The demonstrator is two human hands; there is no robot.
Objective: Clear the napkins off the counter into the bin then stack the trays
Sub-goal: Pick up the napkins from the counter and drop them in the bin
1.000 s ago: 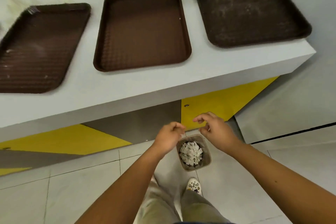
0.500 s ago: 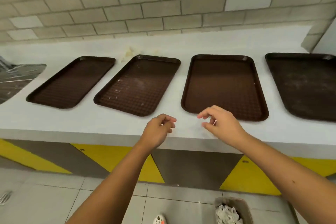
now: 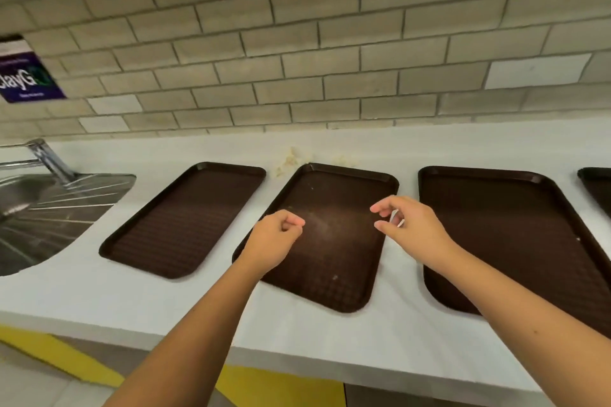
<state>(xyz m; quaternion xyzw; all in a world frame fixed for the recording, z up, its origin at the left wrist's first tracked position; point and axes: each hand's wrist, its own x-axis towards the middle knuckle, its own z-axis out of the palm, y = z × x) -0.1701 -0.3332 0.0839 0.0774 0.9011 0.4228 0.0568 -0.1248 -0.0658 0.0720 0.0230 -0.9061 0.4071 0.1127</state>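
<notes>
Several dark brown trays lie side by side on the white counter (image 3: 165,301): a left tray (image 3: 185,218), a middle tray (image 3: 334,261), a right tray (image 3: 515,241), and the corner of another tray (image 3: 600,188) at the right edge. No tray holds a napkin. My left hand (image 3: 276,238) hovers over the middle tray's left side, fingers curled closed with nothing in them. Over that tray's right rim is my right hand (image 3: 408,225), its fingers loosely apart. A thin white sliver shows by its fingers; I cannot tell what it is. The bin is out of view.
Pale crumbly bits (image 3: 292,158) lie on the counter behind the middle tray. A steel sink with drainboard (image 3: 49,205) and a faucet (image 3: 49,158) are at the left. A tiled wall (image 3: 330,43) with a purple sign (image 3: 28,76) backs the counter.
My view has swung up from the floor bin, full of white napkins, to the counter. Both hands rose from above the bin and now hover over the middle tray.
</notes>
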